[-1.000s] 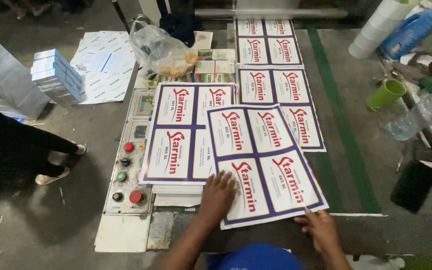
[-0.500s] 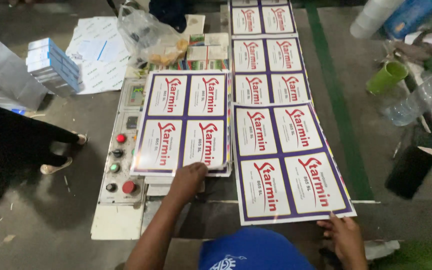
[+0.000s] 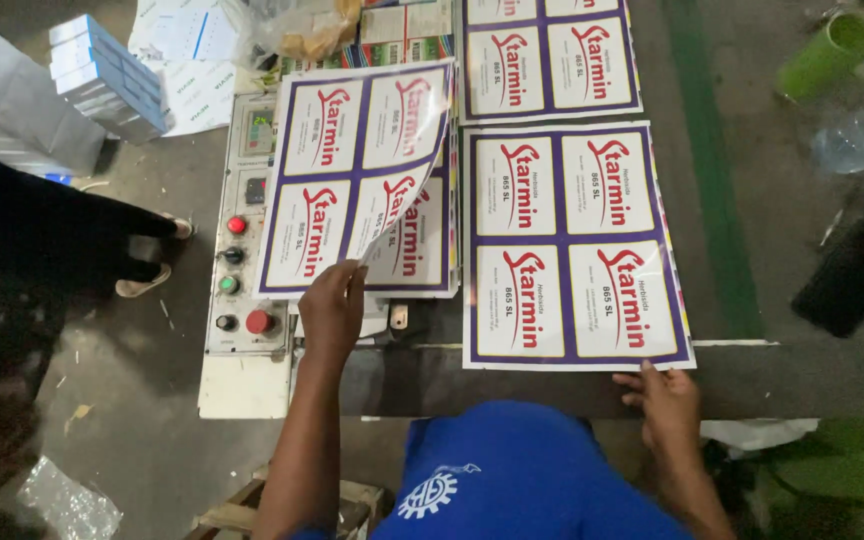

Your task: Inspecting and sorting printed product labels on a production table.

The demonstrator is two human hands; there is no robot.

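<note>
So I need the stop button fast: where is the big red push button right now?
In the head view, the big red push button sits low on the control panel, left of the left hand and beside a black knob.

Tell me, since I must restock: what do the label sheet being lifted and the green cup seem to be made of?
The label sheet looks like thin glossy paper or film: it curls at the corner in the left hand and shows glare. The green cup looks like matte plastic, though that is less sure.

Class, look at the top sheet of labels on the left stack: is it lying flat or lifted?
Lifted. The left hand pinches the top sheet at its lower right corner, which curls up off the stack beneath.
</note>
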